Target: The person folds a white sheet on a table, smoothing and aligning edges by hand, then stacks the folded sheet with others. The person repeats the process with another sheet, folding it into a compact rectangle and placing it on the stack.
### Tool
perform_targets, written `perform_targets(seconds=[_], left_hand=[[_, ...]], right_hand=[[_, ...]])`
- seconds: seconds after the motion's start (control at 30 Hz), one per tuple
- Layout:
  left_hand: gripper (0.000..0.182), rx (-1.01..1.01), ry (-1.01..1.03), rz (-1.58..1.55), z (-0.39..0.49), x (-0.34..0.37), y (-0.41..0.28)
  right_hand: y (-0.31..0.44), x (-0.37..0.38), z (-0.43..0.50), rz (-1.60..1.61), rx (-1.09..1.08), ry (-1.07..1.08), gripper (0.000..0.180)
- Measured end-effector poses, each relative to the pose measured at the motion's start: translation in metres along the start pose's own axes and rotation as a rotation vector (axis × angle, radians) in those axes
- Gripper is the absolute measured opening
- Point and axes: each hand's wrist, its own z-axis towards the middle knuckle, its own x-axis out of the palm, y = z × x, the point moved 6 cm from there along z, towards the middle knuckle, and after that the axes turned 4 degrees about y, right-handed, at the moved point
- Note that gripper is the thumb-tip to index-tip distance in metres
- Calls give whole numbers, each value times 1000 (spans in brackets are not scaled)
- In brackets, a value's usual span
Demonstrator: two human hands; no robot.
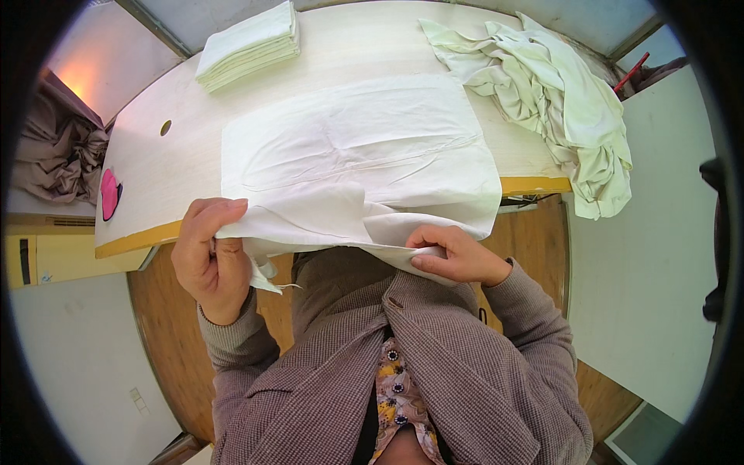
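Observation:
A white cloth [360,139] lies spread over the middle of the table, with shallow creases across it. Its near edge is lifted past the table's front and hangs between my two hands. My left hand [212,256] pinches that edge at its left end, where a loose corner with a frayed thread dangles below the fingers. Farther right along the same edge, my right hand [456,254] grips the fabric between thumb and fingers. The cloth folds and bulges just in front of my right fingers.
A neat stack of folded white cloths [250,46] stands at the table's back left. Rumpled white cloths [540,93] are heaped at the right, draping over the front edge. A pink and black item [109,195] lies at far left, below a round hole [165,127] in the tabletop.

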Motion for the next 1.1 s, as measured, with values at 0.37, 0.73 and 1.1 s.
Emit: perform_targets(seconds=[0.37, 0.73, 1.1], left_hand=[[22, -13, -21, 53, 4, -4, -2], [27, -79, -138, 70, 17, -14, 14], [32, 37, -178, 133, 11, -29, -7]], right_hand=[[20, 18, 19, 119, -166, 98, 40], [54, 2, 38, 37, -113, 55, 29], [30, -43, 20, -617, -37, -186, 14]])
